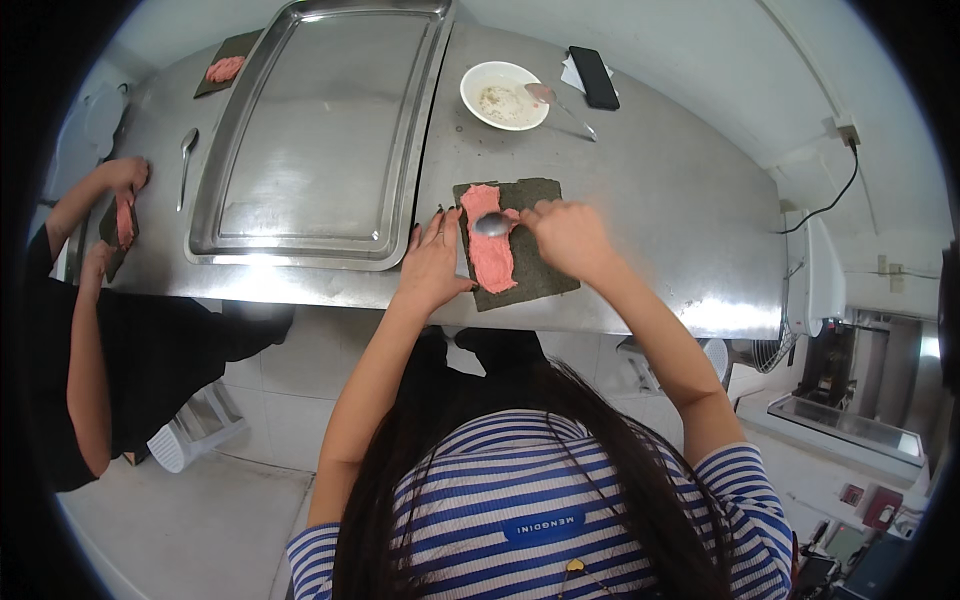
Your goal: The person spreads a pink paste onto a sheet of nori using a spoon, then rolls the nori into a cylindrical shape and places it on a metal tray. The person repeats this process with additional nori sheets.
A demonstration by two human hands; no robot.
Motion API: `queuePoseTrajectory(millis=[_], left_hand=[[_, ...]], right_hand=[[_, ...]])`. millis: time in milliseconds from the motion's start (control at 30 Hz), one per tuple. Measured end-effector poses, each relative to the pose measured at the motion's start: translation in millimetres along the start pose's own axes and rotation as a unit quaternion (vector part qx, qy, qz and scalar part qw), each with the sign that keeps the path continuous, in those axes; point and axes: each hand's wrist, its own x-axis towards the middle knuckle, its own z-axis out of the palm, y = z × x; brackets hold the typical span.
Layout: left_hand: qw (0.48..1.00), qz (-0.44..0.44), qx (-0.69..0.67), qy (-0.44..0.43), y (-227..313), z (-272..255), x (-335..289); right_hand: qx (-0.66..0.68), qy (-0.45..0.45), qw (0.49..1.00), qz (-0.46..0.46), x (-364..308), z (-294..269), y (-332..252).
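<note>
A dark green seaweed sheet (543,262) lies on the steel table near its front edge. Along its left part runs a thick strip of pink paste (493,266). My left hand (432,264) rests at the sheet's left edge, fingers spread and touching its border. My right hand (568,238) is closed round the handle of a metal spoon (490,225). The spoon's bowl presses on the middle of the paste, with a small lump of pink beside it. Most of the handle is hidden by my fingers.
Left of the sheet stands a large steel tray (290,258). Behind are a white bowl (474,101) with a second spoon (573,120) and a black phone (594,78). At far left, a co-worker's hands (124,175) hold another seaweed sheet with paste, near a loose spoon (186,160).
</note>
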Motion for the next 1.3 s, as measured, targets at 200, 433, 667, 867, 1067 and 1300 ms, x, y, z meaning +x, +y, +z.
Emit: queuePoseTrajectory(millis=[200,433,667,867,1067,1300], left_hand=[[1.0,-0.007,0.007,-0.001,2,-1,-1],[1.0,-0.001,0.001,0.005,-1,2,-1],[1.0,-0.003,0.0,-0.004,-1,1,-1],[1.0,-0.006,0.002,-0.006,0,1,-1],[1.0,-0.011,0.006,-0.012,1,0,0],[1.0,-0.011,0.005,-0.002,3,1,0]], right_hand=[[-0.06,0.056,0.995,-0.05,-2,20,-16],[-0.063,0.095,0.993,-0.034,16,31,-10],[-0.03,0.09,0.995,-0.009,28,36,1],[0.005,0.083,0.996,0.014,38,43,8],[0.022,0.07,0.997,0.029,47,44,13],[0.075,-0.005,0.99,0.119,57,33,18]])
